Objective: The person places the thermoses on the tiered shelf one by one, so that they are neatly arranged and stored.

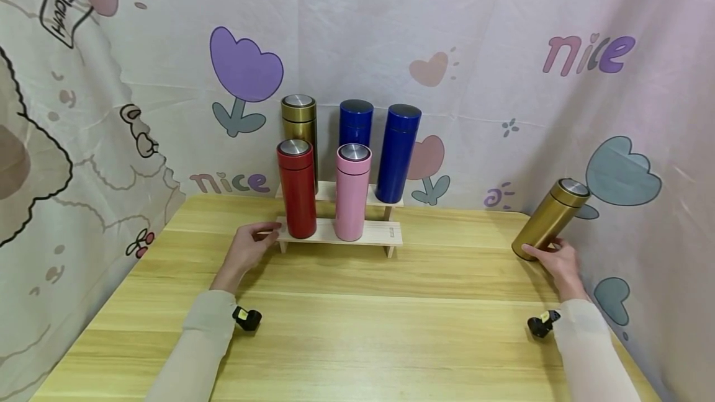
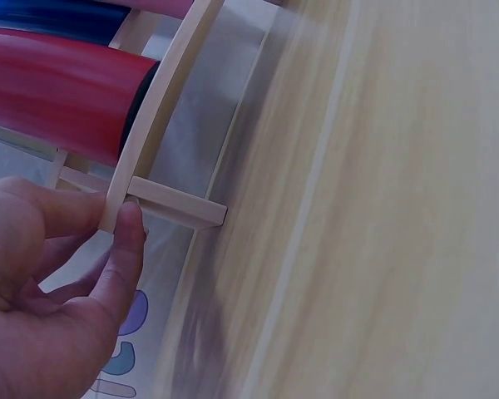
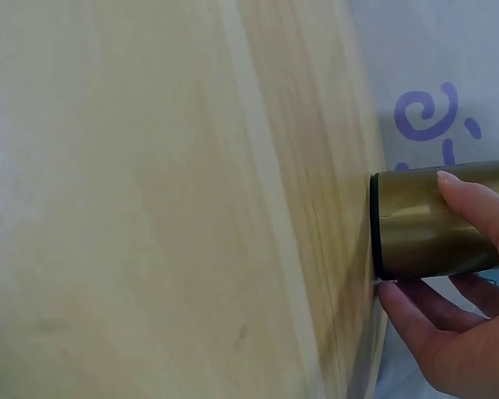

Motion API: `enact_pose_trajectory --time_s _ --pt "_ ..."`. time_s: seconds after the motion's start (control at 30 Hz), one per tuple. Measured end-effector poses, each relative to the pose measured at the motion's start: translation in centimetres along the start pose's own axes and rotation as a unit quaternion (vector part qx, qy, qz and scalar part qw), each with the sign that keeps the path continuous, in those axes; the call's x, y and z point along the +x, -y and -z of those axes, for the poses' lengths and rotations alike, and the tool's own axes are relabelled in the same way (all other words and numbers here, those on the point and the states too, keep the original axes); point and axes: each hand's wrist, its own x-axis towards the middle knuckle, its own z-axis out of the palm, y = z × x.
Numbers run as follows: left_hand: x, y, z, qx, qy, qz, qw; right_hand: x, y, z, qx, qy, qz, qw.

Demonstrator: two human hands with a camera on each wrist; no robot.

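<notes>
My left hand pinches the left end of the lower shelf of a two-tier wooden rack, thumb below and fingers above in the left wrist view. On that shelf stand a red thermos and a pink thermos, both with silver lids. Behind them, on the upper shelf, are a gold thermos and two blue thermoses, partly hidden. Far to the right, my right hand grips another gold thermos close to its base; it stands near the table's right edge.
The light wooden table stretches out in front of the rack. A patterned curtain hangs behind the table and along both sides. Small black cameras sit at both wrists.
</notes>
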Motion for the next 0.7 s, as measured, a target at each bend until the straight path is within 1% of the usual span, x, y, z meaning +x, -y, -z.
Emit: enact_pose_trajectory --time_s 0.17,0.43,0.7 --pt "-0.01 -0.09 0.02 0.0 0.002 0.0 1.0 0.09 0.0 -0.08 0.017 -0.002 -0.006 1.0" --pt "0.03 -0.15 0.39 0.006 0.011 -0.002 0.9999 -0.15 0.51 -0.48 0.025 -0.024 0.0 0.999" --pt "0.39 -0.01 0.55 0.007 0.014 0.011 0.9998 -0.22 0.42 -0.63 0.03 -0.047 -0.007 0.998"
